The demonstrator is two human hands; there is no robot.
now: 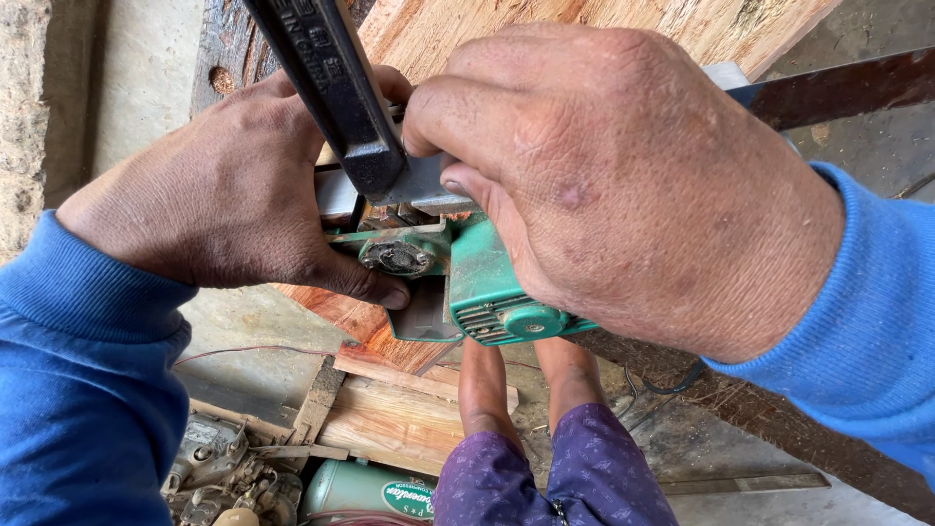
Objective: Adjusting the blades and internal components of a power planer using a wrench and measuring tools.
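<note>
A green power tool (487, 282) with a round metal hub (396, 257) rests upside down on a reddish wooden plank (545, 24). My left hand (229, 190) grips the tool's left side, thumb under the hub. A dark metal wrench (336, 93) slants down from the top onto the tool's grey metal part (419, 185). My right hand (633, 185) covers the tool's right side, fingertips pinching that grey part beside the wrench's end. Which hand holds the wrench is hidden.
Below are my bare feet (516, 390) and purple trousers (555, 477) on a concrete floor. Wood offcuts (390, 419), a green cylinder (360, 492) and greasy engine parts (224, 472) lie at lower left. A dark beam (838, 88) runs at upper right.
</note>
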